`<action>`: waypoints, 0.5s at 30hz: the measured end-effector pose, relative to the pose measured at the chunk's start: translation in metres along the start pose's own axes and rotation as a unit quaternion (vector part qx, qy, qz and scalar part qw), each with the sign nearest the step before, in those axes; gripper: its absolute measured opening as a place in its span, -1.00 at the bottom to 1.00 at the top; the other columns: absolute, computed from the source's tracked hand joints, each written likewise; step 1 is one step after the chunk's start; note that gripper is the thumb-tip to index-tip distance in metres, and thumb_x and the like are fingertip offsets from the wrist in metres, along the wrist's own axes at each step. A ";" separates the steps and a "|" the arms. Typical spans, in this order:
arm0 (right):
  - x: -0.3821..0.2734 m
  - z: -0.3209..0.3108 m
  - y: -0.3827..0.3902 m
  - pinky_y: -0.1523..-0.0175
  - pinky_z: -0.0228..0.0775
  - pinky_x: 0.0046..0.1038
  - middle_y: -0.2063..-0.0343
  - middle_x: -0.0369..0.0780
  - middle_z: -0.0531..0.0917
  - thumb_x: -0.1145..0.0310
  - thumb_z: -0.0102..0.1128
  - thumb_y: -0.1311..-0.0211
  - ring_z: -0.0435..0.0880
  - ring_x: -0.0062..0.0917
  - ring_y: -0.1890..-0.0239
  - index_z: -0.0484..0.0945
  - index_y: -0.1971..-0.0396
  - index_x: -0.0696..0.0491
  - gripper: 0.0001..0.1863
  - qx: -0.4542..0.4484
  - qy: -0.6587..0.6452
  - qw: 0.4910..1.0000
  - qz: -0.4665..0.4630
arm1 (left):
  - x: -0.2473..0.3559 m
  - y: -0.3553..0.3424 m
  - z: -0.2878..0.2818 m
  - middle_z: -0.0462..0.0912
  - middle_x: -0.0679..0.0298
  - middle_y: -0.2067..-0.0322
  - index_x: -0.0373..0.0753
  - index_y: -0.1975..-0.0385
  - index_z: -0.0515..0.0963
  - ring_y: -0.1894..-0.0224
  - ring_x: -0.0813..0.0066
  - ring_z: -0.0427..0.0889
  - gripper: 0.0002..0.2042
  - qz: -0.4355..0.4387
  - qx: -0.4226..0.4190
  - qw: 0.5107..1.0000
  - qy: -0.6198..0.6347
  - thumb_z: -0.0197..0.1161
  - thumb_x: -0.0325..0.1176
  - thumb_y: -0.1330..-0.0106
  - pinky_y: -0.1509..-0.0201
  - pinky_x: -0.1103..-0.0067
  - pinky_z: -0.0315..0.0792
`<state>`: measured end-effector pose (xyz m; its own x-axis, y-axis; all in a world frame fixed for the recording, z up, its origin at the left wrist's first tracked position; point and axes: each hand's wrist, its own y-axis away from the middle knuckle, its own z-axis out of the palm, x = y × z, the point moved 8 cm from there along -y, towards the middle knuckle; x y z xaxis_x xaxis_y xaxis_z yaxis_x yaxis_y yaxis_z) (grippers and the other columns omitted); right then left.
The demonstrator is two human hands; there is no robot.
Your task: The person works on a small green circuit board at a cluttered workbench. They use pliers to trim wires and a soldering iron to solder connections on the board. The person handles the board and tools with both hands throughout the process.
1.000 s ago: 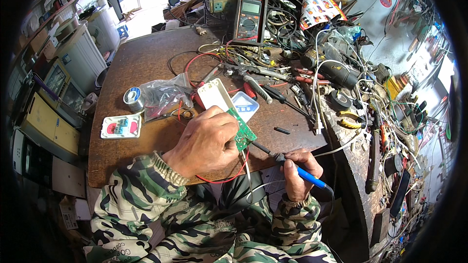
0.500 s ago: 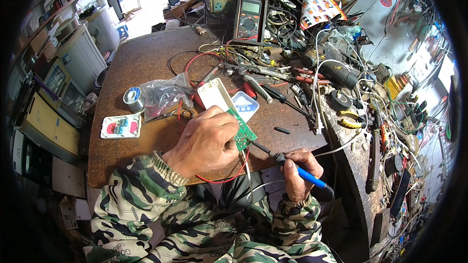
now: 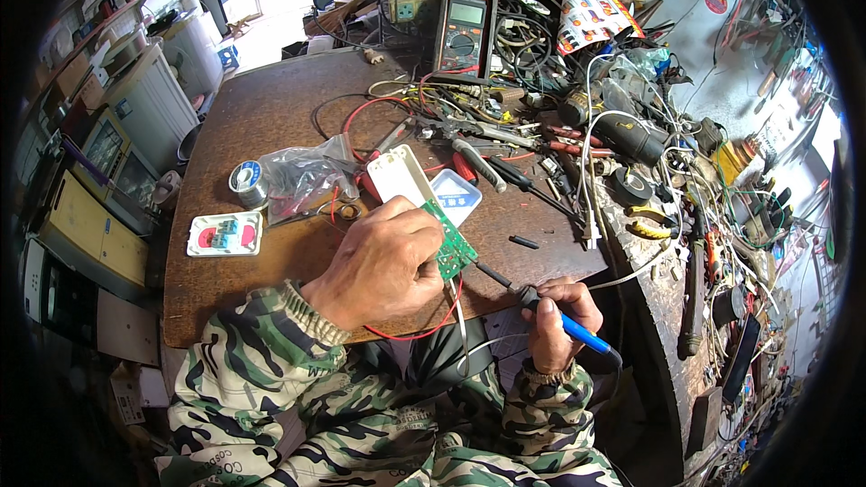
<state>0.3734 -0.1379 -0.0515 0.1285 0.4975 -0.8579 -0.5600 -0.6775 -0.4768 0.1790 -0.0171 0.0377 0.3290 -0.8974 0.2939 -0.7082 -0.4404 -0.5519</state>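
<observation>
Over the front part of the table, my left hand [image 3: 383, 261] is closed on a green circuit board [image 3: 456, 251], tilted with its solder side showing. My right hand [image 3: 557, 317] grips a blue-handled soldering iron [image 3: 582, 334], its dark shaft pointing up and left. The iron's tip is at the board's right edge; whether it touches cannot be made out. White and red wires hang below the board. Just beyond it lie an open white plastic case half [image 3: 401, 176] and a small white-and-blue lid [image 3: 456, 197]. My left fingertips are partly hidden behind the hand.
A solder spool [image 3: 247, 182], a clear plastic bag [image 3: 302, 176] and a white tray with small blue parts [image 3: 224, 234] lie at left. Pliers [image 3: 474, 162], a multimeter [image 3: 464, 32] and tangled cables crowd the back. More tools cover the bench at right [image 3: 677, 325].
The soldering iron and my right hand have shifted slightly right and down, bringing the tip from over the board to its edge. My left hand and the board have barely moved.
</observation>
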 end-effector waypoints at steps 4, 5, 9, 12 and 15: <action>0.004 -0.001 -0.001 0.44 0.45 -0.62 0.38 -0.13 0.61 0.25 0.34 -0.20 0.55 -0.62 0.49 0.55 0.36 0.24 -0.69 -0.027 0.011 0.999 -0.013 | 0.000 0.001 -0.001 0.70 0.16 0.31 -0.36 0.49 0.58 0.18 0.16 0.65 -0.88 0.003 -0.004 1.000 0.014 0.35 -0.55 0.05 0.10 0.36 0.57; 0.006 -0.002 0.000 0.44 0.45 -0.62 0.38 -0.13 0.61 0.26 0.34 -0.20 0.54 -0.62 0.49 0.55 0.36 0.24 -0.69 -0.030 0.014 0.999 -0.020 | 0.000 0.001 -0.001 0.70 0.16 0.31 -0.36 0.49 0.58 0.17 0.16 0.65 -0.88 0.004 -0.008 1.000 0.020 0.36 -0.54 0.05 0.10 0.36 0.57; 0.001 0.000 0.000 0.19 0.45 -0.51 0.38 -0.12 0.69 0.42 0.36 -0.17 0.62 -0.56 0.38 0.62 0.36 0.24 -0.82 -0.038 0.002 0.999 -0.008 | -0.001 0.000 -0.002 0.70 0.16 0.29 -0.34 0.55 0.55 0.17 0.16 0.64 -0.89 0.010 -0.023 0.999 0.030 0.36 -0.54 0.05 0.11 0.37 0.56; 0.002 -0.001 0.000 0.17 0.46 -0.51 0.38 -0.12 0.71 0.44 0.36 -0.17 0.63 -0.56 0.36 0.63 0.35 0.24 -0.83 -0.038 0.002 0.999 -0.005 | -0.001 -0.001 0.000 0.71 0.16 0.28 -0.33 0.59 0.53 0.17 0.17 0.64 -0.89 0.020 -0.028 0.999 0.039 0.36 -0.53 0.05 0.11 0.37 0.56; 0.004 0.002 0.001 0.18 0.47 -0.51 0.41 -0.13 0.72 0.45 0.36 -0.17 0.64 -0.57 0.37 0.64 0.34 0.25 -0.83 -0.051 0.009 0.999 0.017 | -0.001 0.000 -0.004 0.71 0.16 0.27 -0.31 0.62 0.51 0.15 0.17 0.63 -0.88 0.014 -0.036 0.998 0.039 0.37 -0.53 0.06 0.10 0.38 0.56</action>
<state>0.3718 -0.1355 -0.0547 0.1257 0.4648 -0.8765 -0.4776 -0.7460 -0.4641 0.1765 -0.0166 0.0402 0.2607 -0.9033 0.3408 -0.7602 -0.4097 -0.5043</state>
